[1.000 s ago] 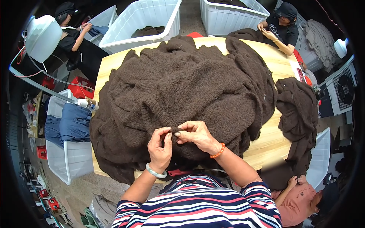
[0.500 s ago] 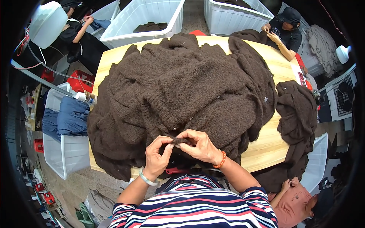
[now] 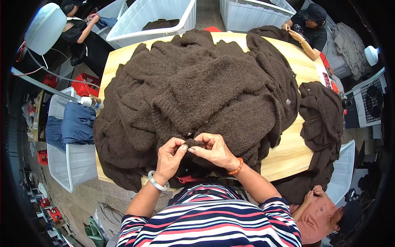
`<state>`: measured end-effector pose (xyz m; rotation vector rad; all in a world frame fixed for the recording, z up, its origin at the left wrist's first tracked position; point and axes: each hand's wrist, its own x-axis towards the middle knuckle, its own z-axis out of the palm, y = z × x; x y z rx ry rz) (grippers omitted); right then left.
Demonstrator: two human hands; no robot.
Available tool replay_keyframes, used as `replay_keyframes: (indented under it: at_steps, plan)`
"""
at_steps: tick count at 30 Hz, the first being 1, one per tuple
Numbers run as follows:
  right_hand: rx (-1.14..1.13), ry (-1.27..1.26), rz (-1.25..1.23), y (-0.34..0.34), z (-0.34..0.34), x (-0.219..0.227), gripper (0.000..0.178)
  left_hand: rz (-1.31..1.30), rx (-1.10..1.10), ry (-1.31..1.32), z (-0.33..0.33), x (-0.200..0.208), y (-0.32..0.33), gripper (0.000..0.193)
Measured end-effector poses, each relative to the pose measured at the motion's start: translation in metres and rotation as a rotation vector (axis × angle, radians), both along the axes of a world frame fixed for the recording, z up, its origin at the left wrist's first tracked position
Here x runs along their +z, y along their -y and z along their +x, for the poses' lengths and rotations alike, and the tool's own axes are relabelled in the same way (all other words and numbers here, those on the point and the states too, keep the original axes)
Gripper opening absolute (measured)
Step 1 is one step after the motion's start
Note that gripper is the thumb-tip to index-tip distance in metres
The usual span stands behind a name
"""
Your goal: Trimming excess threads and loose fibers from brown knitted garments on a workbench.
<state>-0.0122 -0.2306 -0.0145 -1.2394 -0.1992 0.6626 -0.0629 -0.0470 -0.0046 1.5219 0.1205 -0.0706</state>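
Observation:
A large heap of dark brown knitted garments [image 3: 205, 82] covers most of the wooden table [image 3: 284, 166]. At its near edge, both hands pinch a small fold of brown knit fabric [image 3: 194, 143] between thumbs and fingertips. My left hand [image 3: 169, 159], a pale bangle on its wrist, grips the fold's left end. My right hand [image 3: 214, 152], with an orange bead bracelet, holds the other side. The fingertips of the two hands nearly meet. A small shiny spot shows on the knit just above them. A red-handled tool [image 3: 187, 179] lies at the table edge below my hands.
Another brown garment [image 3: 321, 115] hangs over the table's right side. Large white bins [image 3: 152, 37] stand beyond the far edge; a white bin [image 3: 78, 164] with blue clothes [image 3: 78, 125] is at left. Co-workers sit at far right [image 3: 310, 31] and near right [image 3: 319, 218]; another is far left.
My hands and the pinched fold have shifted slightly upward in the picture, with the fingers still closed on the fabric. The whole view has tilted a little.

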Motion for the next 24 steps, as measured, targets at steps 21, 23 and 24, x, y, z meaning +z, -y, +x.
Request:
replay_keyframes:
  at_steps: [21,23,24]
  plan:
    - [-0.111,0.762,-0.343,0.005,-0.013,0.022,0.021,-0.270,0.109,-0.156,0.037,-0.013,0.015,0.020]
    - [-0.156,0.842,-0.364,0.003,-0.012,0.019,0.024,-0.245,0.105,-0.161,0.036,-0.011,0.015,0.012]
    - [-0.184,0.874,-0.380,0.002,-0.010,0.017,0.024,-0.230,0.073,-0.131,0.035,-0.014,0.011,0.010]
